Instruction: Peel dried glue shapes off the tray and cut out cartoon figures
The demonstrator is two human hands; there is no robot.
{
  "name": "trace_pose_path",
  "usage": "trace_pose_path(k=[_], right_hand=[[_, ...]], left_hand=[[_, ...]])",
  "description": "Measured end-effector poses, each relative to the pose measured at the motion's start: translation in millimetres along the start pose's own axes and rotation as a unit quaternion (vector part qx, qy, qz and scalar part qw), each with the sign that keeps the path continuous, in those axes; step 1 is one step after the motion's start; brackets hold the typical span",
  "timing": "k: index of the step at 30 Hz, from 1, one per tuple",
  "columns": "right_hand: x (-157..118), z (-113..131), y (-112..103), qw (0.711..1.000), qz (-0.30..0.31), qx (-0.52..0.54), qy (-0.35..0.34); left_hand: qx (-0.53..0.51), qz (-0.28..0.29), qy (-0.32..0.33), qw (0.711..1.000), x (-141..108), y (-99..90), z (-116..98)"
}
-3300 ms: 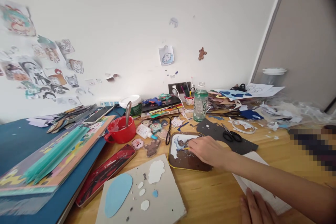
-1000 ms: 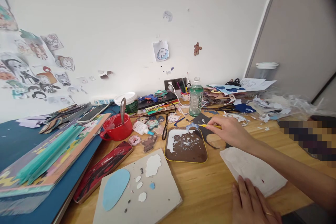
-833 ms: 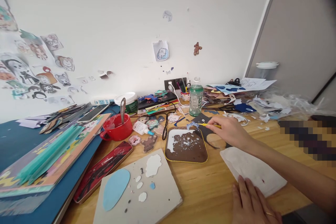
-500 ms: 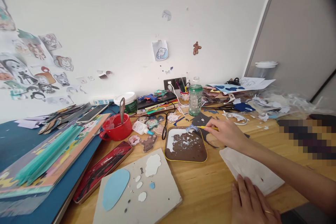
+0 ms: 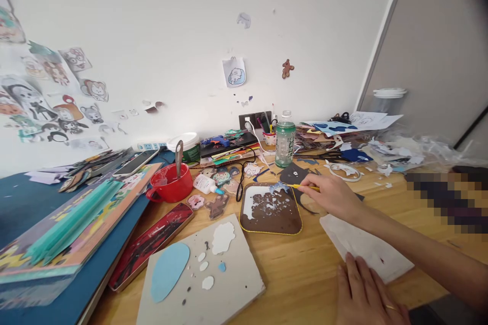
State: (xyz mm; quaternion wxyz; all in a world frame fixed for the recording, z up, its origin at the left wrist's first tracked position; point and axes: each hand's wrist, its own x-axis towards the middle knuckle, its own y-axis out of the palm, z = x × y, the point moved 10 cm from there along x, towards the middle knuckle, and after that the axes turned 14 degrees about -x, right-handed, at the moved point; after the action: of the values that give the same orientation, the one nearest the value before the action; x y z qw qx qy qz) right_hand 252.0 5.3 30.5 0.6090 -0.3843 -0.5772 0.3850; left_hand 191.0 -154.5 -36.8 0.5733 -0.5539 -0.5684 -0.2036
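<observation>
My right hand [image 5: 326, 193] is closed around a slim yellow tool [image 5: 303, 187], whose exact kind I cannot make out. At the tool's tip, a small ragged blue piece [image 5: 279, 188] lies at the far edge of a brown tray [image 5: 272, 224] with a yellow rim. White glue-like smears [image 5: 249, 204] cover part of the tray. Lower right, my left hand [image 5: 364, 289] lies flat with its fingers stretched out, fingertips on a white sheet of paper [image 5: 354, 236]. A grey board [image 5: 229, 292] in front carries a light-blue oval cutout [image 5: 170, 271] and several small white ones.
A red mug [image 5: 171, 183] with a spoon and a glue bottle [image 5: 206, 184] stand left of the tray. Behind it rises a green-labelled bottle [image 5: 285, 142]. A red tin [image 5: 152, 244] and books [image 5: 87, 233] lie left; paper scraps [image 5: 396, 155] are heaped at the back right.
The view has shifted very slightly. My right hand keeps the yellow tool at the blue piece over the tray's far edge, and my left hand stays on the paper.
</observation>
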Motion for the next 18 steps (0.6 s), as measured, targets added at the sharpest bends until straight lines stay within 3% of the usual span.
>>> trace_pose_path(k=[10, 14, 18], right_hand=[[0.1, -0.8, -2.4, 0.997, 0.007, 0.071, 0.011], [-9.3, -20.4, -21.0, 0.992, 0.006, 0.113, 0.045], [-40.3, -58.8, -48.0, 0.989, 0.004, 0.119, 0.086]], left_hand=[[-0.02, -0.081, -0.025, 0.996, -7.2, 0.9, 3.3], [-0.041, -0.088, -0.019, 0.995, -2.7, -4.0, 4.1], [-0.067, -0.101, -0.012, 0.993, 1.9, -13.6, 3.4]])
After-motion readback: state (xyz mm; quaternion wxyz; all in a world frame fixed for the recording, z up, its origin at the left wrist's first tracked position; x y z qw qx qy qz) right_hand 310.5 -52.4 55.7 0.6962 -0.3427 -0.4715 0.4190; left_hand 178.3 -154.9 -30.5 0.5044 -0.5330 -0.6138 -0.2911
